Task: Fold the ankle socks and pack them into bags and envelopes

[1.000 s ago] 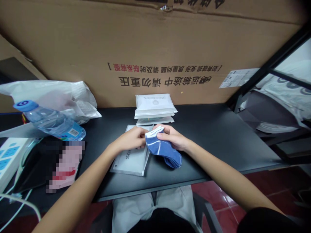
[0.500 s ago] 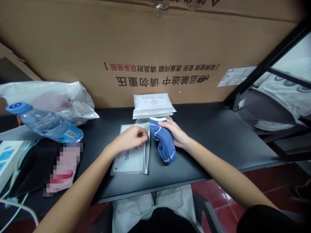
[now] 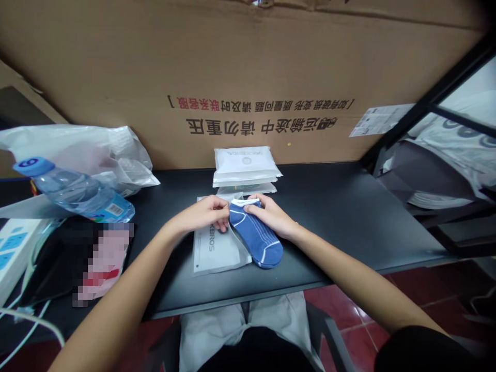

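Note:
Blue socks (image 3: pixel 256 235) with white stripes and a white cuff are in my right hand (image 3: pixel 273 214), its thumb on top near the cuff. Under my left hand (image 3: pixel 213 213) lies a frosted zip bag (image 3: pixel 220 253) with dark lettering, flat on the black table. The left fingers are closed on the bag's edge by the socks' cuff. The bag's opening edge runs beside the socks and touches them. Behind both hands is a stack of filled white bags (image 3: pixel 246 164).
A large cardboard box (image 3: pixel 248 67) stands behind the table (image 3: pixel 349 217). At left are a water bottle (image 3: pixel 81 194), a clear plastic bag (image 3: pixel 120 150), a pink item (image 3: pixel 106 258), a white power strip (image 3: pixel 19 243) and cables. A black metal frame (image 3: pixel 461 121) stands at right.
The socks have turned flatter and moved left against the bag's edge. The bag has shifted slightly right and tilted, its opening edge now slanting. Both hands are closer together.

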The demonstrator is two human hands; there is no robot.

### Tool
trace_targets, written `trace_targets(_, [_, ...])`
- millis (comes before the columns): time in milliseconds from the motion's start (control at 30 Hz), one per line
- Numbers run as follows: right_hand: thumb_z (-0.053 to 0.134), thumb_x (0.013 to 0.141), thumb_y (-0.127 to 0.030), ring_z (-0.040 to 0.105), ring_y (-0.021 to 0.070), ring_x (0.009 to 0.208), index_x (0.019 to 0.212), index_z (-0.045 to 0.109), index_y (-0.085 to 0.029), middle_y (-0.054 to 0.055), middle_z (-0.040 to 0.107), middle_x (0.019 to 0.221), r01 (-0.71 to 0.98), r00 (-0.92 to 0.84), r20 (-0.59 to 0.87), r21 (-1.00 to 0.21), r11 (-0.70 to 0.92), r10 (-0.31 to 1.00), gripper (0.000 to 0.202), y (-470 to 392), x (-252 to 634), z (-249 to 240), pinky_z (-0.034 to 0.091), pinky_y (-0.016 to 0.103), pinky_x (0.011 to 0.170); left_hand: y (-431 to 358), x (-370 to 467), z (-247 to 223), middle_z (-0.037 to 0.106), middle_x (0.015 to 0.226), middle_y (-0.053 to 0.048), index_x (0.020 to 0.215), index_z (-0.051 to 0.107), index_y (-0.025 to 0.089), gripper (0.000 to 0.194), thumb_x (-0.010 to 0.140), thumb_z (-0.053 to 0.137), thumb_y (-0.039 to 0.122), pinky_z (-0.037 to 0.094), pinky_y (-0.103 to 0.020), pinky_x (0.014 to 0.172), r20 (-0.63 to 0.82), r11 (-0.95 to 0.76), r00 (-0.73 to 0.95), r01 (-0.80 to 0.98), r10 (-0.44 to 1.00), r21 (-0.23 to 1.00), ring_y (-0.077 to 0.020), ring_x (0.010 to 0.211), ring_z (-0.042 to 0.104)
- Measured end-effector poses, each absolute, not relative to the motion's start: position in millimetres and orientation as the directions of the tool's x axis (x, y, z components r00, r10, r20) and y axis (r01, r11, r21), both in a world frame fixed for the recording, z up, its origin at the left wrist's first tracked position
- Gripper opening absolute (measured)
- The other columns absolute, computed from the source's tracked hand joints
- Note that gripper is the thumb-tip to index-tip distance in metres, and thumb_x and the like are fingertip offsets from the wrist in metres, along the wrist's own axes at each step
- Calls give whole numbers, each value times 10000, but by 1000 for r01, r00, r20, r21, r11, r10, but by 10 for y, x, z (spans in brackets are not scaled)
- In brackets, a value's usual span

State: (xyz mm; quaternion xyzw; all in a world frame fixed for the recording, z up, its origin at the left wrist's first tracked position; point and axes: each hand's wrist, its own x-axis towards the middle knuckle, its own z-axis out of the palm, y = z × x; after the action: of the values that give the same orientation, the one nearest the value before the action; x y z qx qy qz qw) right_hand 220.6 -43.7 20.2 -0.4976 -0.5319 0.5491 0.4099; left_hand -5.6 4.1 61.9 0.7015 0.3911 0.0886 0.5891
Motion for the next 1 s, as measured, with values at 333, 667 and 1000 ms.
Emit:
trace_targets(333, [691,818,-330,516,172,738,787,555,-226,-38,563,751,282,-77,38,-958,58,996,173,-468,2195,234,390,296,713,-46,-36,769,615,542,3,558,529,179,251,778,610,268,470,-207,499,-169,-113,572,424,803,898,-109,472,572])
trace_targets(667, [792,804,-464,610,170,716,978,566,-231,-17,675,819,-22,-83,-42,-999,-44,996,368,-469,2099,177,460,282,671,-197,136,667,392,576,48,635,473,178,306,894,558,317,258,-237,543,-27,-407,692,456,721,791,-93,558,348])
trace_targets(1000, [845,773,-386,693,231,908,901,723,-182,26,738,873,69,-234,46,-996,64,971,270,-488,2058,101,527,317,809,-195,173,597,452,536,52,649,516,184,310,903,574,351,327,-215,515,-70,-273,691,374,719,886,-94,498,420])
